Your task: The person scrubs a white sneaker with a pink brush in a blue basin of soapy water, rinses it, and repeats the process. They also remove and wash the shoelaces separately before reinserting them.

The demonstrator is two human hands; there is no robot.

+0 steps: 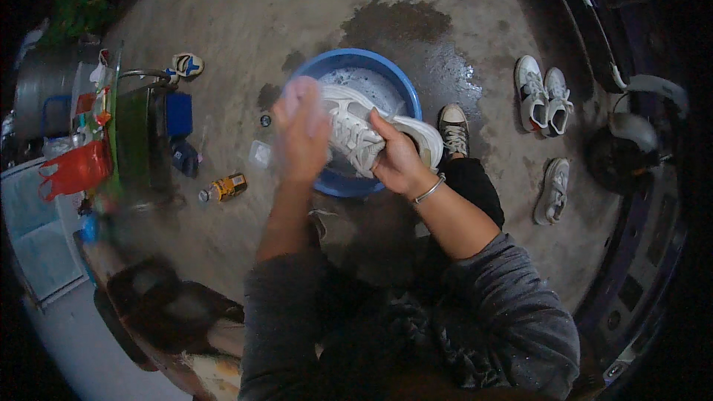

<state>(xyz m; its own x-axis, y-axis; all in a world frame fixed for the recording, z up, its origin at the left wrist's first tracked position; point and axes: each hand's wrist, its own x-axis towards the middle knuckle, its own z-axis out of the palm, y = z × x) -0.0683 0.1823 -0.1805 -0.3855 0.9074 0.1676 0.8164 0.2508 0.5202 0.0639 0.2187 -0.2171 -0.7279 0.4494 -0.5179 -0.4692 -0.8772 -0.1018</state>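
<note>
A white lace-up sneaker [356, 130] is held tilted over a blue basin [410, 89] of sudsy water. My right hand [401, 156] is closed round its ankle opening, thumb on top near the tongue. At the toe end is my left hand [301, 137], smeared by motion. A pale pink thing [301, 93] shows at its fingers, too blurred to name, and appears to touch the shoe's toe.
To the right on the concrete floor stand a pair of white sneakers [530, 89] and a single white shoe [552, 191]. At left lie a yellow-labelled bottle [227, 187] and a clear plastic piece [260, 154]. Wet patches [397, 22] spread behind the basin.
</note>
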